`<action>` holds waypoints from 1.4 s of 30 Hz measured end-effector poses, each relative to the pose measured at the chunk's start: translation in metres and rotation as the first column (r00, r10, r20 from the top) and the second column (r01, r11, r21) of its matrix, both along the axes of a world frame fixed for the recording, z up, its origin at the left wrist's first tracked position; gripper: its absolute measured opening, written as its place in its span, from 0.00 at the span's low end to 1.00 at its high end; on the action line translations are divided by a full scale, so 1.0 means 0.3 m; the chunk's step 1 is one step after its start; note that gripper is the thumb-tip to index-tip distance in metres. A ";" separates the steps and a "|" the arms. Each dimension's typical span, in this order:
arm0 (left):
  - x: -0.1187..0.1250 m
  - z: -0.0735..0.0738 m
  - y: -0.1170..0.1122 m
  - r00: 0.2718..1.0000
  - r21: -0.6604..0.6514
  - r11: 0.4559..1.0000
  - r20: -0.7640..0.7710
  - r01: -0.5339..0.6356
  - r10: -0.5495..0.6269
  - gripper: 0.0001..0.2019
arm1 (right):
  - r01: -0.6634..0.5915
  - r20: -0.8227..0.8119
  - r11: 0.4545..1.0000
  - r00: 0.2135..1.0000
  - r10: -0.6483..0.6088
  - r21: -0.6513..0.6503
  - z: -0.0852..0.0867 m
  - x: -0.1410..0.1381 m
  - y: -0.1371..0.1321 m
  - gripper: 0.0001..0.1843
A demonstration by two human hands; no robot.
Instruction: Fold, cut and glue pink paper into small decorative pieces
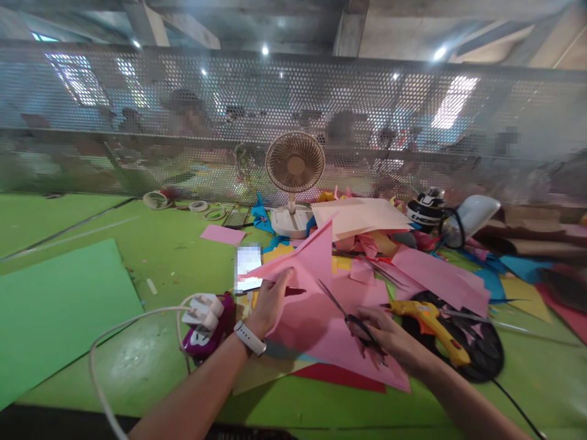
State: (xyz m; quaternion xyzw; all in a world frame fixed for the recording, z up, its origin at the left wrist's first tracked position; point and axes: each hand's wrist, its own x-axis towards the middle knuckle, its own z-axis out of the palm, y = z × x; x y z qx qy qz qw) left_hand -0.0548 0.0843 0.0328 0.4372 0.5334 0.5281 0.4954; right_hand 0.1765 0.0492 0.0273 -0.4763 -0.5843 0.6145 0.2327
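Note:
My left hand [271, 300] pinches the edge of a large pink paper sheet [308, 287] and lifts its left side into a peak. My right hand [386, 338] grips black scissors [345, 308] whose open blades point up and to the left, into the pink sheet. A white watch sits on my left wrist. The sheet rests on more coloured paper, red and yellow, on the green table [151, 360].
A yellow glue gun [433, 327] lies on a black mat right of my right hand. A power strip with white plugs [206, 321] and cable lies left. A small fan [295, 177], a phone [247, 267], tape rolls, a green sheet [55, 305] and scattered paper surround them.

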 end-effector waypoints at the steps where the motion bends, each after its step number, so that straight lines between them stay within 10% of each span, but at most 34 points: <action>1: -0.001 -0.003 0.001 1.000 -0.002 1.000 -0.001 -0.001 0.001 0.16 | 0.003 0.001 1.000 1.000 -0.003 0.012 0.000 0.001 0.000 0.21; 42: 0.004 0.056 -0.011 0.999 -0.019 1.000 -0.039 -0.020 0.019 0.15 | 0.092 -0.072 0.996 0.993 -0.091 0.004 -0.025 0.000 0.003 0.23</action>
